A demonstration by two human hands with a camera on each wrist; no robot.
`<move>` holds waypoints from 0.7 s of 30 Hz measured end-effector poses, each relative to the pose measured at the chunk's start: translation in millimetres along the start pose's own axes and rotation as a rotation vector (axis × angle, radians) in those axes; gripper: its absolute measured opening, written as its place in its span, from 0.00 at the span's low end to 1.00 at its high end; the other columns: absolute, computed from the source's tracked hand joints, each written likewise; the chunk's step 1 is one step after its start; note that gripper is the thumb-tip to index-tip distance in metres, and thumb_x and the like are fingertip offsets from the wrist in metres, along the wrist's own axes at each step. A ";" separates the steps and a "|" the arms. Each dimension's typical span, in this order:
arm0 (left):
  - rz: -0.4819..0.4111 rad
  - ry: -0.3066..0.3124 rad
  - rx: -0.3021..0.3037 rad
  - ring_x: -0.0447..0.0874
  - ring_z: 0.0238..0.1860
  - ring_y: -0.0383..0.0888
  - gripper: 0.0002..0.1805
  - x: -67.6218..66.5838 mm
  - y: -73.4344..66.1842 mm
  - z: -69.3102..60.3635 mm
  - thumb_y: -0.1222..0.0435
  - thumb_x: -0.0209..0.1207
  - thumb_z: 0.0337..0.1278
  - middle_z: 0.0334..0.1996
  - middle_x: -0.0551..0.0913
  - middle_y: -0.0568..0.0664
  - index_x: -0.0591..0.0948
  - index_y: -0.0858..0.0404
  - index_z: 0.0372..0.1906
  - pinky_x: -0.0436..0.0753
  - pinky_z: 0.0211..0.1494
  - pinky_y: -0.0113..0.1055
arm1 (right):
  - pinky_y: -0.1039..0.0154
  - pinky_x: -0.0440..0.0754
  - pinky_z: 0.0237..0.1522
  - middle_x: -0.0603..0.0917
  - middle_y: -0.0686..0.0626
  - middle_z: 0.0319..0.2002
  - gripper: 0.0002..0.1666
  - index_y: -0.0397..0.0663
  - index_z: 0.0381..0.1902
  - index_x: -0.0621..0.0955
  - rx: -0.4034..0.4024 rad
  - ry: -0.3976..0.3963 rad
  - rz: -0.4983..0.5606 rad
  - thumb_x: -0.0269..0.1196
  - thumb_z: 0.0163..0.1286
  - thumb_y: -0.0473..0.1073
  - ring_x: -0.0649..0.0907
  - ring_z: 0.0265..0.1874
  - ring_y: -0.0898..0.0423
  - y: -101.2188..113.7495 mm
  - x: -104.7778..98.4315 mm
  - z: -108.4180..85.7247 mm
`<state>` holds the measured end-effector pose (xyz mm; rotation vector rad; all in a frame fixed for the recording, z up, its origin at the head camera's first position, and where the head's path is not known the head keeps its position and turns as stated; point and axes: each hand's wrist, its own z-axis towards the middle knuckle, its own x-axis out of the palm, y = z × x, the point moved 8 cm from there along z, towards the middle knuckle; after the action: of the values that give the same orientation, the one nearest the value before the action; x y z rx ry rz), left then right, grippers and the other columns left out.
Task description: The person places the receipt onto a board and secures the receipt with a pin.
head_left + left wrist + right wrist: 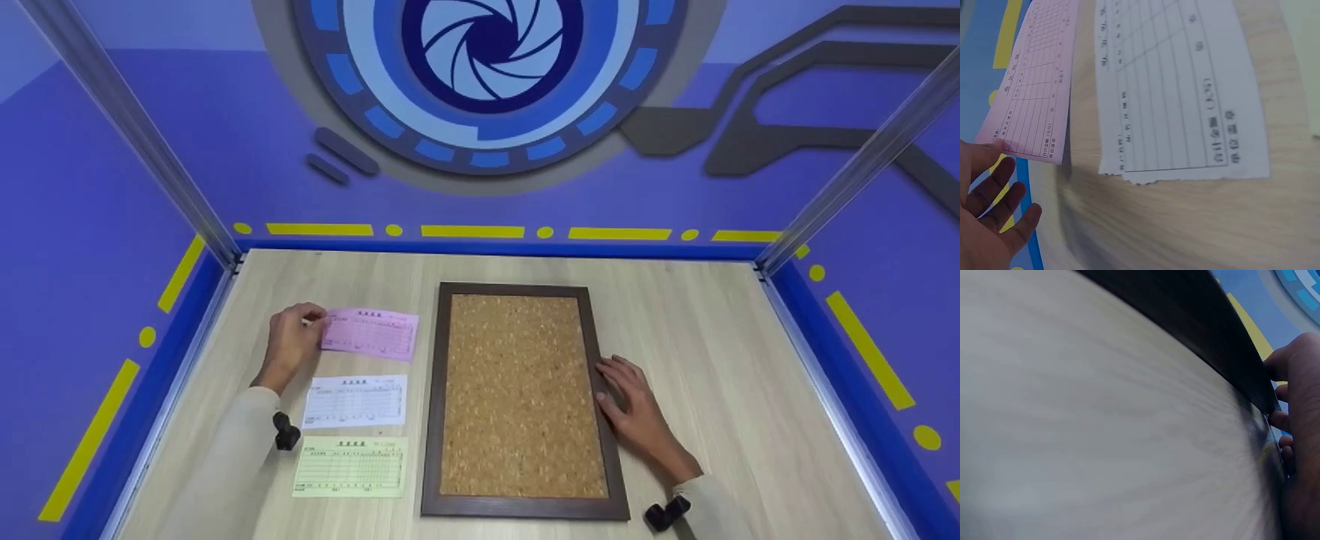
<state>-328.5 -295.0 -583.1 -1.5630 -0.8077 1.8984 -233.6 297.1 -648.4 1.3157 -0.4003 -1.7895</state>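
Observation:
My left hand (294, 337) pinches the left end of a pink printed slip (371, 334); in the left wrist view the thumb lies on the slip's (1039, 84) corner and the other fingers of the hand (994, 208) are spread. The slip looks slightly raised. Below it lie a white slip (355, 401) and a green slip (350, 467). My right hand (636, 412) touches the right side of a brown-framed cork board (525, 397), fingertips on the frame's outer edge. In the right wrist view that hand (1303, 410) is against the dark frame (1185, 315).
The pale wooden table (720, 360) carries the board at its middle and the slips left of it. Blue printed walls (525, 202) rise behind and at both sides, with metal posts at the corners. Each wrist wears a small black device.

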 end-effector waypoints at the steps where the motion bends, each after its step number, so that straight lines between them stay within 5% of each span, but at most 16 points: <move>1: 0.001 -0.004 0.007 0.86 0.50 0.58 0.08 -0.9 -1.8 0.0 0.75 0.63 0.76 0.48 0.90 0.66 0.89 0.73 0.50 0.81 0.53 0.45 | 0.77 0.51 0.79 0.80 0.31 0.71 0.29 0.31 0.70 0.81 -0.002 0.000 -0.001 0.70 0.73 0.31 0.69 0.77 0.28 0.0 -0.1 0.2; 21: 0.006 -0.026 0.069 0.88 0.41 0.55 0.04 -14.6 -27.2 1.5 0.75 0.67 0.71 0.39 0.91 0.63 0.89 0.74 0.45 0.79 0.44 0.30 | 0.77 0.51 0.77 0.81 0.31 0.70 0.28 0.32 0.70 0.82 0.001 -0.013 0.012 0.70 0.73 0.31 0.69 0.77 0.28 -1.6 -0.7 0.2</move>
<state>-326.4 -287.7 -553.1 -1.5036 -0.7418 1.9338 -234.5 298.6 -648.9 1.3004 -0.4154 -1.7887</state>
